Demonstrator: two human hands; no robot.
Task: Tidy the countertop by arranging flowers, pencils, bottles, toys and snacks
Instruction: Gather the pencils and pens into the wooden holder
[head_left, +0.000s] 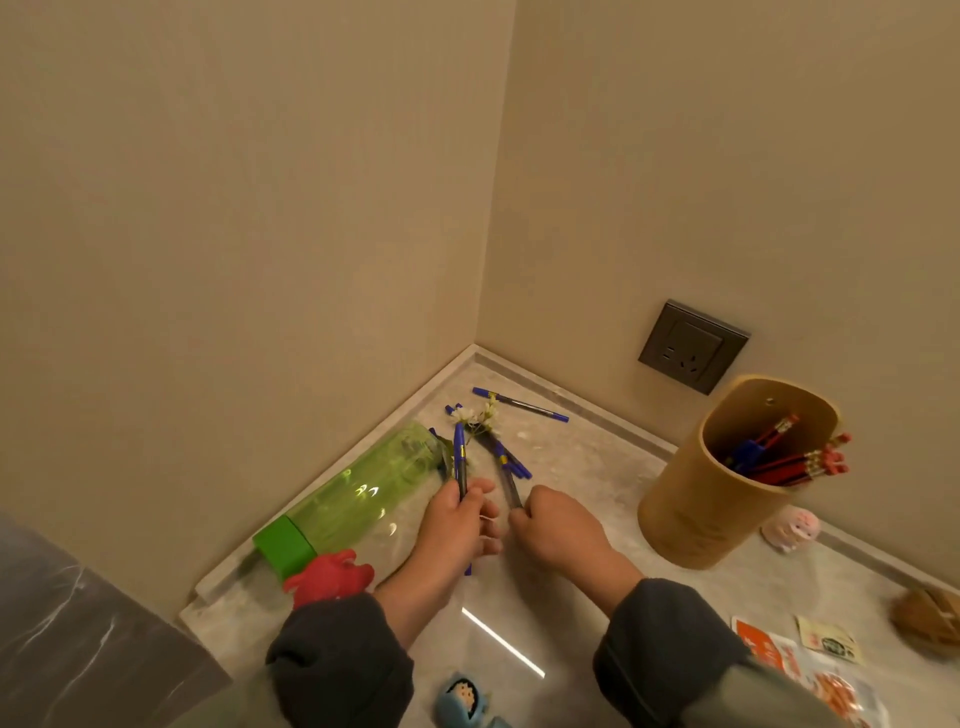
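Observation:
My left hand (460, 522) grips a blue pen (459, 457) that points up and away. My right hand (558, 527) pinches the end of another blue pen (506, 475), whose far end lies among more blue pens on the counter. A small sprig of white flowers (480, 418) lies just beyond them. One more blue pen (519, 404) lies near the back corner. A green bottle (358, 493) lies on its side along the left wall. A tan round holder (727, 478) at the right contains red pencils (800, 460).
A red toy (327, 577) sits by the bottle's cap. A pink toy (792, 527) stands behind the holder, a blue toy (465, 699) at the bottom edge. Snack packets (826, 649) and a brown object (930, 618) lie at the right. A wall socket (693, 345) is above.

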